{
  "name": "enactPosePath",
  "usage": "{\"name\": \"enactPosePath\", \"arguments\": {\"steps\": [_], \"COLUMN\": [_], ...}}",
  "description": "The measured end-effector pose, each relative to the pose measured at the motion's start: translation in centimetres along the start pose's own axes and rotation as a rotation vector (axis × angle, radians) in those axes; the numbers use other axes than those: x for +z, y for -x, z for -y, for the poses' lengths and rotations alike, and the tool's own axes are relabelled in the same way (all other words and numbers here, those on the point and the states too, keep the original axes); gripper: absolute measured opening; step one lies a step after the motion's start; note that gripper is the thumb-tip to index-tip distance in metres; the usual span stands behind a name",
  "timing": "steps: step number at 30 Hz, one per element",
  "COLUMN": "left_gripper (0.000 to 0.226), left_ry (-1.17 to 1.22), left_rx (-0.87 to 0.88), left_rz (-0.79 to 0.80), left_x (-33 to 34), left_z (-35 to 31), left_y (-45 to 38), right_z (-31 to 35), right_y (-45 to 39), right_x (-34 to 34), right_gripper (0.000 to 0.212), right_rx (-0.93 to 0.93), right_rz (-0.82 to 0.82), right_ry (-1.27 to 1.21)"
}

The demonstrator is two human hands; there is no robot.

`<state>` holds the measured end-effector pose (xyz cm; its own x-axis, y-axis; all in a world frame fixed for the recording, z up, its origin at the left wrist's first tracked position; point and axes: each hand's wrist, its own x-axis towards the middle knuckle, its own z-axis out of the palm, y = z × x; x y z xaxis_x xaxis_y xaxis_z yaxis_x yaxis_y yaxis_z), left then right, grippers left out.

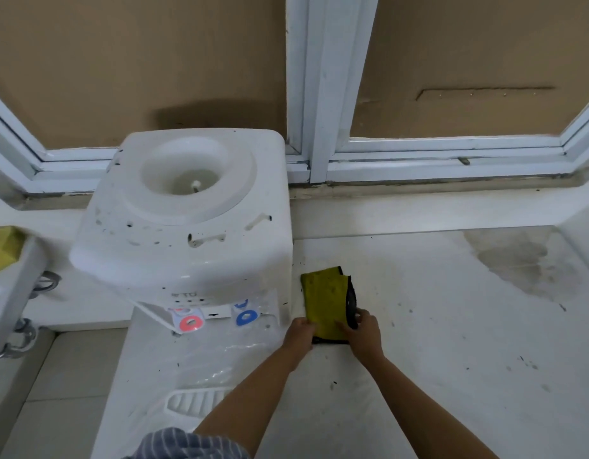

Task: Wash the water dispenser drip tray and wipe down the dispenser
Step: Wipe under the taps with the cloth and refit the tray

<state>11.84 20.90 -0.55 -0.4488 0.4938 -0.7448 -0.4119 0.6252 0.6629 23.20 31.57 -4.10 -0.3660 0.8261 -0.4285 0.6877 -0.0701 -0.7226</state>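
Note:
A white water dispenser (187, 233) without a bottle stands on the white counter (452, 326), its top speckled with dark spots. Red (191, 323) and blue (246, 317) taps stick out at its front. The white slotted drip tray (195, 401) lies on the counter in front of the dispenser, near the front edge. A folded yellow cloth (324, 299) with a dark edge rests flat on the counter right of the dispenser. My left hand (299, 334) grips its near left corner. My right hand (364, 332) grips its near right corner.
A crinkled clear plastic sheet (220, 356) covers the counter below the taps. A dirty stain (518, 263) marks the counter at the right. A white-framed window (329, 94) runs behind. At the far left a yellow sponge (1, 248) sits on a sink edge.

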Motion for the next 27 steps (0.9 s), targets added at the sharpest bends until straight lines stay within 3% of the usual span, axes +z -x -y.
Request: {"name": "enactPosePath", "arguments": {"steps": [3, 6, 8, 13, 19, 23, 27], "left_gripper": [0.009, 0.016, 0.024, 0.056, 0.052, 0.073, 0.049], "left_ry": [0.001, 0.012, 0.063, 0.178, 0.437, 0.392, 0.317], "left_rx": [-0.003, -0.023, -0.029, -0.071, -0.044, -0.086, 0.002], "left_rz": [0.023, 0.020, 0.017, 0.002, 0.143, 0.174, 0.156], "left_x": [0.2, 0.3, 0.3, -0.2, -2.0, -3.8, -6.5], "left_z": [-0.3, -0.2, -0.4, -0.4, 0.9, 2.6, 4.2], "left_y": [-0.4, -0.8, -0.9, 0.1, 3.3, 5.3, 7.8], "right_z": [0.7, 0.8, 0.9, 1.9, 2.8, 2.8, 3.8], "right_y": [-0.1, -0.3, 0.0, 2.1, 6.9, 9.8, 13.3], "right_x": [0.1, 0.6, 0.6, -0.7, -1.5, -0.1, 1.8], "right_gripper": [0.026, 0.019, 0.025, 0.014, 0.041, 0.053, 0.052], "right_rx": [0.001, -0.060, -0.077, 0.171, 0.266, 0.282, 0.280], "right_rz": [0.052, 0.046, 0.048, 0.199, 0.368, 0.394, 0.488], "right_ry": [0.036, 0.004, -0.174, -0.822, -1.068, -1.059, -1.154]}}
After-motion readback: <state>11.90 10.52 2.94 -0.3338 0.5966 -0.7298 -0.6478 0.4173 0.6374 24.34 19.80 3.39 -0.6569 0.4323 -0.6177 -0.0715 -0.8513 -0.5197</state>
